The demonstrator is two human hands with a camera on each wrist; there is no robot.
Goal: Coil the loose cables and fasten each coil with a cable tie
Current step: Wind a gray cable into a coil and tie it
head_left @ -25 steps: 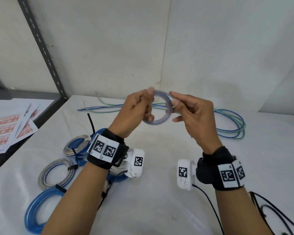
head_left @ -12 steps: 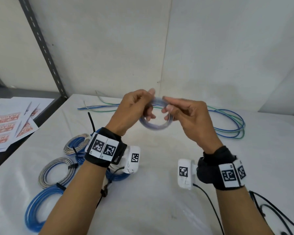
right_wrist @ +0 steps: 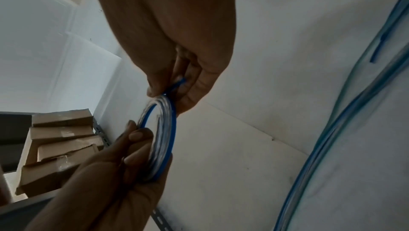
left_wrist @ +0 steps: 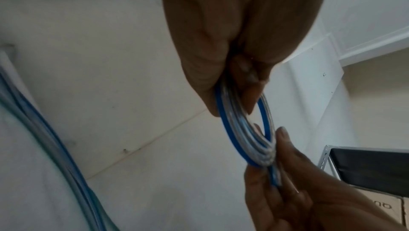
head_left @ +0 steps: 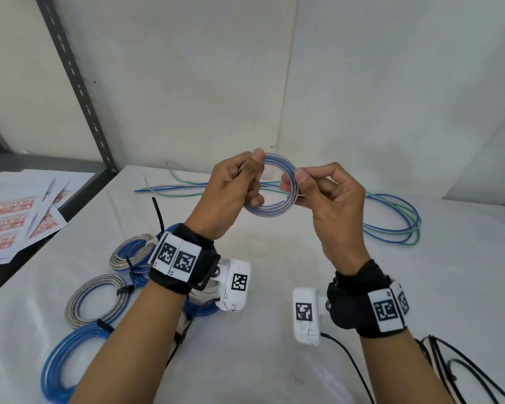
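Observation:
A small coil of blue and clear cable (head_left: 270, 209) (left_wrist: 238, 140) (right_wrist: 165, 140) is held up in the air above the white table (head_left: 274, 360). My left hand (head_left: 245, 182) pinches its left side between thumb and fingers. My right hand (head_left: 306, 185) pinches its right side, thumb on top. In the right wrist view a short blue cable end (right_wrist: 180, 82) sticks out between the right fingers. Loose blue, green and clear cables (head_left: 397, 228) lie on the table behind the hands. Black cable ties (head_left: 461, 371) lie at the lower right.
Several tied coils, blue and grey (head_left: 94, 298), lie on the table's left side under my left forearm. Printed sheets (head_left: 15, 223) rest on a dark shelf at far left. A metal upright (head_left: 76, 83) stands by the wall. Cardboard boxes (right_wrist: 57, 147) sit on a shelf.
Both hands have risen a little with the coil and drawn slightly apart. The right thumb and fingers now pinch the coil's right edge, and the ring shows rounder.

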